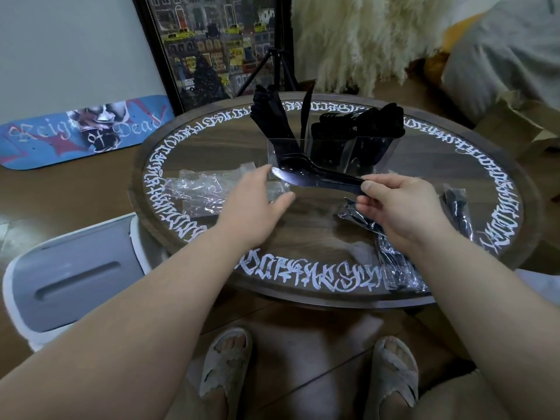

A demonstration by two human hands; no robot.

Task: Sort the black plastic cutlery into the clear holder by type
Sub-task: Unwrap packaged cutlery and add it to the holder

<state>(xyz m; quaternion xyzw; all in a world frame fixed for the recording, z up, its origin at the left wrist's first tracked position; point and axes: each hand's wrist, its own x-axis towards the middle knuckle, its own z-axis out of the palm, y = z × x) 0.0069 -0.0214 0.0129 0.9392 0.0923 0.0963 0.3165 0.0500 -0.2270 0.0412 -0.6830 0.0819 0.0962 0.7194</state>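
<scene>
Big round table (303,237) fills the middle, dark wood under glass with white lettering ringing its edge. Leaning at the back, a framed street-scene picture (212,40), and to the left on the floor a blue skateboard deck (75,131). A grey-and-white stool (69,277) sits at the table's near left side.

On the far half of the table stands the clear holder (330,153), divided into compartments, black cutlery standing up in each: knives (272,113) fanned out of the left one, more pieces (363,122) bunched in the right ones, though which type those are is hard to say from here.

Left of centre, empty clear wrappers (206,189) lie crumpled on the glass. To the right, wrapped cutlery packs (394,253) lie near the table's edge.

The right hand (403,207) pinches the handle end of a small bunch of black cutlery (315,174) between thumb and fingers, holding it level just in front of the holder, a knife blade and what looks like a spoon bowl pointing left. The left hand (257,204) is spread and relaxed, fingers straight, one fingertip at the blade's tip, gripping nothing.
</scene>
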